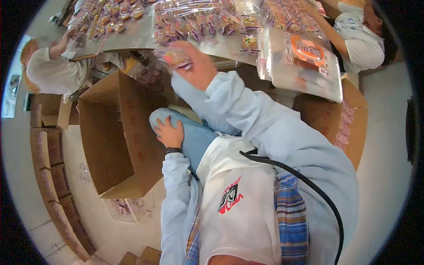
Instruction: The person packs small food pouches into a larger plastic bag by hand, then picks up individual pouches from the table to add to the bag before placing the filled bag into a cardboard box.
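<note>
In my right hand point(196, 66) is a small clear-wrapped snack packet point(173, 57), held up at the table's near edge and smeared a little by motion. The fingers look closed round it. My left hand point(169, 132) lies flat on my knee with its fingers spread and nothing in it. Beyond the right hand, many similar wrapped snack packets point(194, 26) lie in rows on the pale table point(141, 39). To their right, a stack of clear printed plastic bags point(304, 62) hangs over the table edge.
An open cardboard box point(104, 141) stands left of my knee, and another cardboard box point(318, 115) is on the right under the bags. Co-workers sit at far left point(55, 70) and far right point(353, 35). Stacked cartons point(55, 176) line the left wall. A black cable point(304, 176) crosses my chest.
</note>
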`<state>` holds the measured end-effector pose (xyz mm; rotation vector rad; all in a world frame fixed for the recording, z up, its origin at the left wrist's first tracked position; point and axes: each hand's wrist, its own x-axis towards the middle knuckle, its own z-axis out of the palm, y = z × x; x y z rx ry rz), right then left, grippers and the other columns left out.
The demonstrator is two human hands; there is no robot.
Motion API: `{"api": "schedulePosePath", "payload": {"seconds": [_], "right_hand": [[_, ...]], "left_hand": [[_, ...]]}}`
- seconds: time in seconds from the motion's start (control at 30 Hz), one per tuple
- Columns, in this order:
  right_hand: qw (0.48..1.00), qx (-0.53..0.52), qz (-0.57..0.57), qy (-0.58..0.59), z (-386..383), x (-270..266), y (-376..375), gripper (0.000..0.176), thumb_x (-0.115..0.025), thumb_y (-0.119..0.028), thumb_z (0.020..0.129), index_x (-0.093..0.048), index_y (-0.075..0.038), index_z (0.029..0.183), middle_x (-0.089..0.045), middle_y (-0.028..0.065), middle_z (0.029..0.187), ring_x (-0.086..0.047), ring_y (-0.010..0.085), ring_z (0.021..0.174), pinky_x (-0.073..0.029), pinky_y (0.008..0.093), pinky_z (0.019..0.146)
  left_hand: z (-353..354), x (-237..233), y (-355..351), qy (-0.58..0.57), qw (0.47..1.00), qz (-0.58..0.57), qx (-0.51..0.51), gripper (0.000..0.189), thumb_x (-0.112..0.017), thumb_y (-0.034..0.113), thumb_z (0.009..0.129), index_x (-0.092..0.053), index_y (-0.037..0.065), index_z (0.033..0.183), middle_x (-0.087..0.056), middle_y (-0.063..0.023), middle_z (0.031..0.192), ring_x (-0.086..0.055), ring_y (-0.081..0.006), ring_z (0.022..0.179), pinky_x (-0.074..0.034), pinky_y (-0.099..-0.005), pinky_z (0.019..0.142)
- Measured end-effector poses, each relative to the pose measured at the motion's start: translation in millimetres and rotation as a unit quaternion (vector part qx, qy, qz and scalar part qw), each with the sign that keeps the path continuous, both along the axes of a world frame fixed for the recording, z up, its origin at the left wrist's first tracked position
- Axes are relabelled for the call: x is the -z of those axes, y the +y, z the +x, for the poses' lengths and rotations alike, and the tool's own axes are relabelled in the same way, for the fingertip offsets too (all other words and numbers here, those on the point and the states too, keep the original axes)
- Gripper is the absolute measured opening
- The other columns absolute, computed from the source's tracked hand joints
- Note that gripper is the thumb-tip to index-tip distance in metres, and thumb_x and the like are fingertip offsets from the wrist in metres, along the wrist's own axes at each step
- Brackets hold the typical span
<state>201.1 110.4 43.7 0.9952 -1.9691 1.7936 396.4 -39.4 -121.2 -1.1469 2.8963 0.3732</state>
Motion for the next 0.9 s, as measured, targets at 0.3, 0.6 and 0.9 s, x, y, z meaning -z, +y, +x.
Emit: {"api": "schedulePosePath", "payload": {"seconds": [0.3, 0.6, 0.9], "right_hand": [[0.993, 0.093, 0.034, -0.060, -60.5, 39.3, 43.4, 0.057, -0.089, -0.010, 0.069, -0.061, -0.011, 0.119, -0.058, 0.0136, 0.123, -0.059, 0.0357, 0.118, -0.050, 0.0419, 0.102], [0.994, 0.036, -0.001, -0.107, -90.6, 87.5, 49.7, 0.079, -0.097, -0.026, 0.068, -0.054, -0.007, 0.131, -0.059, 0.0098, 0.121, -0.060, 0.0266, 0.116, -0.049, 0.0384, 0.101], [0.990, 0.043, 0.066, -0.115, -101.7, 88.9, 49.1, 0.071, -0.093, -0.032, 0.069, -0.056, -0.008, 0.125, -0.050, 0.0236, 0.137, -0.049, 0.0435, 0.132, -0.044, 0.0469, 0.110]], "left_hand": [[25.5, 3.0, -7.3, 0.056, 0.998, 0.027, -0.015, 0.057, -0.065, 0.044, 0.089, -0.058, 0.025, 0.142, -0.031, -0.0172, 0.166, -0.029, -0.0479, 0.150, -0.036, -0.0638, 0.113], [10.7, -45.9, 8.6, 0.030, 0.998, -0.059, -0.005, 0.060, -0.068, 0.042, 0.087, -0.059, 0.021, 0.142, -0.033, -0.0177, 0.165, -0.028, -0.0514, 0.148, -0.033, -0.0632, 0.115], [-72.2, -135.3, 14.7, 0.291, 0.951, 0.005, 0.101, 0.044, -0.071, 0.016, 0.093, -0.062, 0.004, 0.134, -0.062, -0.0152, 0.139, -0.056, -0.0342, 0.129, -0.040, -0.0478, 0.112]]}}
